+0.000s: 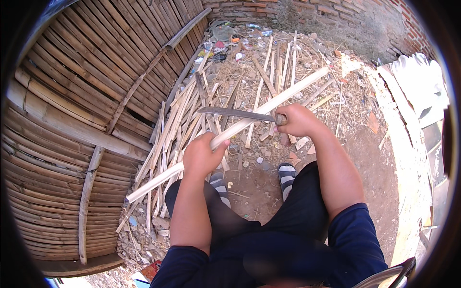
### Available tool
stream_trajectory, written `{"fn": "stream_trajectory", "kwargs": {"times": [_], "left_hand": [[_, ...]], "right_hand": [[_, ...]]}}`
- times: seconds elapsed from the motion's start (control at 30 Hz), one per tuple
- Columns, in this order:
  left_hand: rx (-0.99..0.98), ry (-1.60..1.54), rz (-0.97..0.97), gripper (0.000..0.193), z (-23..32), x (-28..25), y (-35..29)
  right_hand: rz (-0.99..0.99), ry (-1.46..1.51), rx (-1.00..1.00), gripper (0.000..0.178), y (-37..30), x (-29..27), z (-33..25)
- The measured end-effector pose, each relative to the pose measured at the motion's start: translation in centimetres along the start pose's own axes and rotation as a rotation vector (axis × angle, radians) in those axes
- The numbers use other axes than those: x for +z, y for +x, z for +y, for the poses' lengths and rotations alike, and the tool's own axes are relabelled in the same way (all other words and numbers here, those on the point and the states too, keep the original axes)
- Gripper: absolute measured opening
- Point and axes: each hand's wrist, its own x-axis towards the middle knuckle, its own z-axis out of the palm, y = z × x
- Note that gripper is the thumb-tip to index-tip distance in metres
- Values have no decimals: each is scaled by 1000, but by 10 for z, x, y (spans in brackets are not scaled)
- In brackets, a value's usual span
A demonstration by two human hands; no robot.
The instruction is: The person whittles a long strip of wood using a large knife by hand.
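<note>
My left hand (202, 156) grips a long pale bamboo strip (288, 93) that runs from lower left to upper right across the ground in front of me. My right hand (298, 120) is closed on the handle of a long dark knife (235, 113). The blade points left and lies across the strip, just above my left hand. Both forearms come up from the lower edge over my dark shorts.
A pile of split bamboo strips (180, 120) lies on the dirt to the left, against a curved bamboo-slat wall (86, 96). More strips and litter are scattered further ahead near a brick wall (336, 14). My striped sandals (286, 175) rest on bare earth.
</note>
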Motion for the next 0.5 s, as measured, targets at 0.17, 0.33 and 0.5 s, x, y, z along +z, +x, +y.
{"fn": "stream_trajectory", "kwargs": {"times": [0.17,0.33,0.5], "left_hand": [[1,5,-4,50,4,-1,-1],[-20,9,-21,50,5,-2,0],[-18,27,-42,51,5,-4,0]], "right_hand": [[110,16,43,38,-2,-1,18],[98,6,38,40,-1,-2,21],[39,-8,25,40,1,0,14]]}}
